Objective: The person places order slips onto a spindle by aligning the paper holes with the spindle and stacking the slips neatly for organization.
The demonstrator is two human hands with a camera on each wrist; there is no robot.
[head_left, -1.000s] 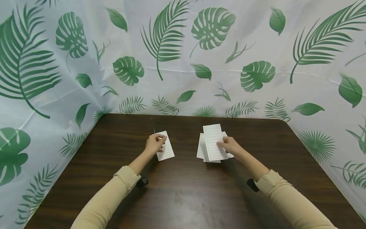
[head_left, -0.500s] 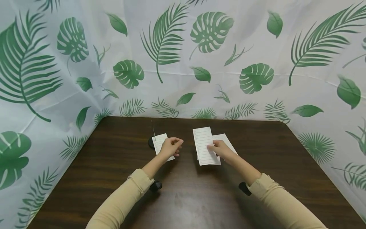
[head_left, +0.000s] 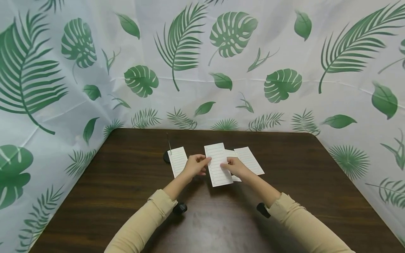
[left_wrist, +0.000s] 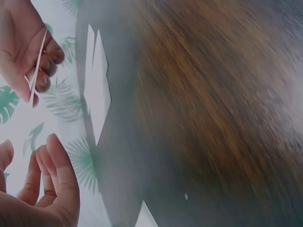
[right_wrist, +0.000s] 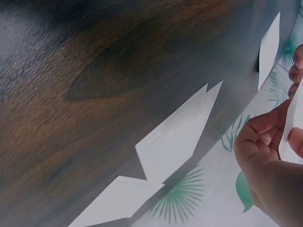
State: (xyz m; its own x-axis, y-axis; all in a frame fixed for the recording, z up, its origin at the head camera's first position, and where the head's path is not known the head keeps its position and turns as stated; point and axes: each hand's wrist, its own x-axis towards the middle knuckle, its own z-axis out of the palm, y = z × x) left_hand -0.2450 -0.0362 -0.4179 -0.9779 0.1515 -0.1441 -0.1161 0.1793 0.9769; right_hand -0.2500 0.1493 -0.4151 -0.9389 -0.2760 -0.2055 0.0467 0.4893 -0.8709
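My right hand (head_left: 238, 168) pinches a white lined card (head_left: 217, 174) between thumb and fingers, above the table. Beside the card's left edge is my left hand (head_left: 193, 166); in the left wrist view its fingers (left_wrist: 57, 165) are loosely bent, with a gap to the thumb and nothing between them. Behind and right of the held card, more lined cards (head_left: 249, 160) lie on the table, partly covered by it and my right hand. Left of my left hand, another lined card (head_left: 178, 160) lies over a black round base (head_left: 166, 157), where a thin upright metal spike (head_left: 169, 143) rises.
The dark wooden table (head_left: 126, 175) reaches back to a white curtain (head_left: 190, 98) printed with green leaves. Black wrist devices (head_left: 180, 208) sit under both forearms, beside the rolled beige sleeves (head_left: 161, 202).
My right hand has lifted the card and carried it left, uncovering more of the cards beneath. My left hand has moved right, from the spike to the held card's edge.
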